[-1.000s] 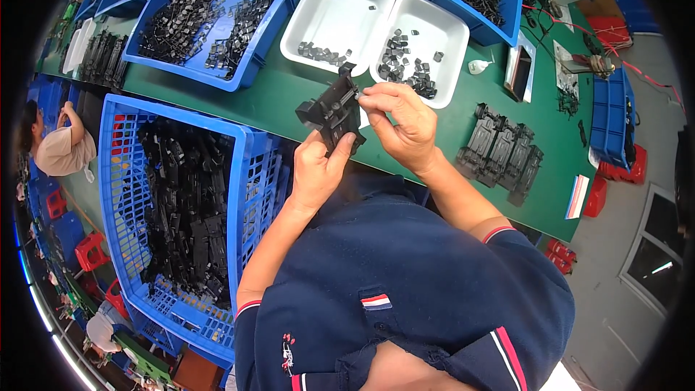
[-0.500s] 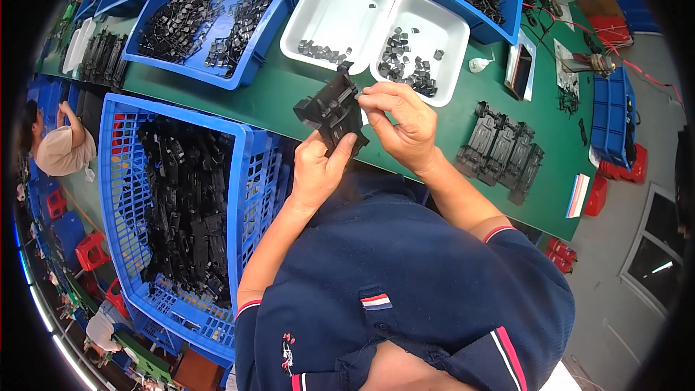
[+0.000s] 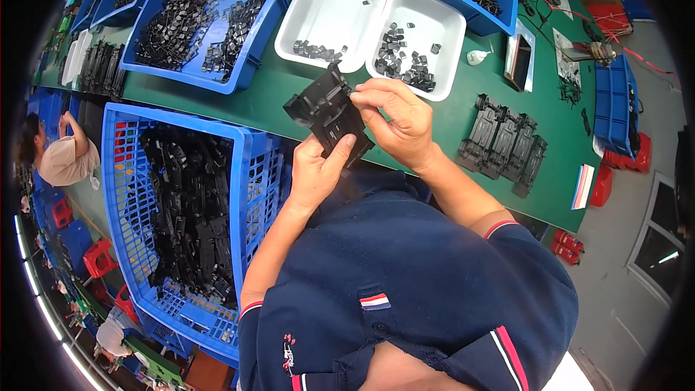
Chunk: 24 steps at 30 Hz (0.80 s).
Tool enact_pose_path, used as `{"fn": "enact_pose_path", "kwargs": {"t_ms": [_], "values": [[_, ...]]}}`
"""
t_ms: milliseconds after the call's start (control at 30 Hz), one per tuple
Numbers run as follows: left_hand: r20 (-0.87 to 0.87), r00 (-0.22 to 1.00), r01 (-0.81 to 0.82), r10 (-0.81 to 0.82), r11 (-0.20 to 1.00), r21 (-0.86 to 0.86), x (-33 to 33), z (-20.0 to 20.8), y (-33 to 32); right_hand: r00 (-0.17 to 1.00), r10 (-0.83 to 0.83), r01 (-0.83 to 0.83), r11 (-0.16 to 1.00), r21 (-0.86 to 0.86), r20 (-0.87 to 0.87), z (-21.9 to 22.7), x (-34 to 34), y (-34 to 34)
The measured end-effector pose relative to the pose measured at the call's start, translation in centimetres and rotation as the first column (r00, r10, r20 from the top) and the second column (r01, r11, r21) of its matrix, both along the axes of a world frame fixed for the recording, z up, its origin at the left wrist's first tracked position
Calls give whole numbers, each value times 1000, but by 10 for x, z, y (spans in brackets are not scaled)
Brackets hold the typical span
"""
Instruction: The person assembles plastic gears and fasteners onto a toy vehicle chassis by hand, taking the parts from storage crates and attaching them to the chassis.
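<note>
A black moulded plastic part (image 3: 327, 105) is held tilted in front of me, over the near edge of the green table. My left hand (image 3: 316, 172) is closed on its lower end, thumb across the face. At the part's right edge, my right hand (image 3: 400, 124) pinches with thumb and forefinger; whatever sits between the fingertips is too small or hidden to make out. Just beyond the hands stand two white trays, the left tray (image 3: 326, 22) and the right tray (image 3: 434, 22), with small black pieces (image 3: 416, 71) in them.
Similar black parts (image 3: 501, 143) lie in a row on the green table (image 3: 546, 195) at right. A blue crate (image 3: 241, 224) full of black parts stands at left. A blue bin (image 3: 239, 76) of small pieces lies beyond it. Another person (image 3: 66, 156) sits far left.
The black part has turned slightly in my left hand and shifted a little left. My right hand stays pinched at its edge. The whole view has shifted slightly.
</note>
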<state>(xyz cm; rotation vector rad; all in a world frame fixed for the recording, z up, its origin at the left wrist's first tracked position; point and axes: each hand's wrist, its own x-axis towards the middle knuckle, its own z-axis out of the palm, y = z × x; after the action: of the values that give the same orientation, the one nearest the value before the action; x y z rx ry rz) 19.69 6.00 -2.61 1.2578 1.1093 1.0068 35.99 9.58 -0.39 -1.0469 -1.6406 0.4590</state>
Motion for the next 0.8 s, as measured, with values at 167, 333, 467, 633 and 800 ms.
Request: {"fn": "enact_pose_path", "kwargs": {"t_ms": [167,333,467,633,800], "values": [[-49,999,-8,10,999,49,1,1,2,1000,-1,1,1000,-1,15,0,0,0],[-126,991,-25,39,993,112,2,2,3,999,-34,32,998,54,41,-1,-1,0],[-181,981,-40,76,980,196,3,-1,3,998,-38,34,997,74,54,-2,-2,0],[-205,972,-63,113,970,235,5,-6,3,993,-67,61,996,68,95,-2,-4,0],[-233,965,-58,120,965,255,3,-12,2,993,-69,59,994,94,101,-5,-5,2]]}}
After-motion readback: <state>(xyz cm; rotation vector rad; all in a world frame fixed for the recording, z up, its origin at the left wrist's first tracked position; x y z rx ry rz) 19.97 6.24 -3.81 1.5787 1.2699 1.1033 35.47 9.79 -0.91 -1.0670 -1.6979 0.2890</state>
